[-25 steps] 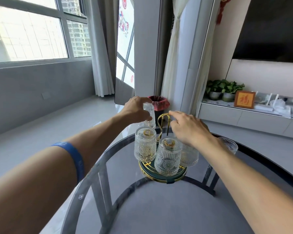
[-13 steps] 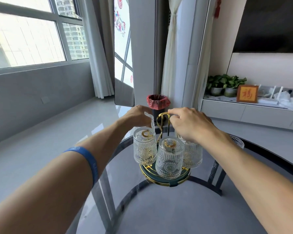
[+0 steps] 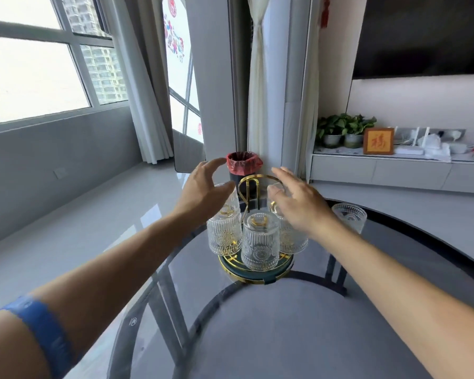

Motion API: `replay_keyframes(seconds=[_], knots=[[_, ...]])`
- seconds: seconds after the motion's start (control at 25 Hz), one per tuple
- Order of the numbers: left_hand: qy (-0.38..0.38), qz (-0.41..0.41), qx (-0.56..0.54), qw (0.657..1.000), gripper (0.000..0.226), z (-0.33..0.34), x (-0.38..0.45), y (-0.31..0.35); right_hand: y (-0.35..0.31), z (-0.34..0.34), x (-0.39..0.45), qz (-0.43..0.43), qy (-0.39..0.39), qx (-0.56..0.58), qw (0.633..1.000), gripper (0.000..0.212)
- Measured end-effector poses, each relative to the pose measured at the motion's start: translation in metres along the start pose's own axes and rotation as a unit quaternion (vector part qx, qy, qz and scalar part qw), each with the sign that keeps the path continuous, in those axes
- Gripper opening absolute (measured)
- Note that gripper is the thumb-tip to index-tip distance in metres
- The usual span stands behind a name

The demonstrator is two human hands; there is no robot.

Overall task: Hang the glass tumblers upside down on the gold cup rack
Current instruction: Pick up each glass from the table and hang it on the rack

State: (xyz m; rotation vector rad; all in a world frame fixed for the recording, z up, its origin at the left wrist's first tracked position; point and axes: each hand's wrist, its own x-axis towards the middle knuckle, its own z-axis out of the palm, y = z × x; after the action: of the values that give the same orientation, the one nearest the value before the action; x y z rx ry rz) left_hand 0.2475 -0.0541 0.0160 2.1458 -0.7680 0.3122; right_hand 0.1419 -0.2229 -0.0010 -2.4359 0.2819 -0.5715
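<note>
The gold cup rack (image 3: 249,184) stands on a round green and gold base (image 3: 253,274) on the glass table. Several ribbed glass tumblers hang upside down on it: one at the front (image 3: 260,243), one at the left (image 3: 225,236), one at the right (image 3: 293,240), with more partly hidden behind my hands. One tumbler (image 3: 349,218) stands upright on the table to the right. My left hand (image 3: 205,190) hovers open over the rack's left side. My right hand (image 3: 301,201) is open over the right side, holding nothing.
The round glass table (image 3: 394,269) has a dark rim and a dark frame below. A bin with a red liner (image 3: 244,164) stands on the floor behind the rack. A low cabinet with plants (image 3: 345,128) and a framed picture (image 3: 378,140) runs along the right wall.
Both hands have opened and lifted off the rack: the left let go of the tumbler it was placing at the back left, the right released the rack's gold handle.
</note>
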Motion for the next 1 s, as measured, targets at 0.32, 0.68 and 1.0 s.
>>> replay_keyframes(seconds=[0.32, 0.68, 1.0], knots=[[-0.047, 0.14, -0.127, 0.981, 0.043, 0.063, -0.139, 0.05, 0.09, -0.023, -0.137, 0.126, 0.044, 0.051, 0.99, 0.059], [-0.26, 0.091, 0.146, 0.95, 0.075, 0.18, -0.173, 0.017, 0.136, -0.033, -0.15, 0.202, 0.059, 0.097, 0.973, 0.079], [-0.288, 0.131, 0.227, 0.921, 0.084, 0.229, -0.143, -0.004, 0.182, -0.001, -0.084, 0.204, 0.163, 0.046, 0.964, 0.101]])
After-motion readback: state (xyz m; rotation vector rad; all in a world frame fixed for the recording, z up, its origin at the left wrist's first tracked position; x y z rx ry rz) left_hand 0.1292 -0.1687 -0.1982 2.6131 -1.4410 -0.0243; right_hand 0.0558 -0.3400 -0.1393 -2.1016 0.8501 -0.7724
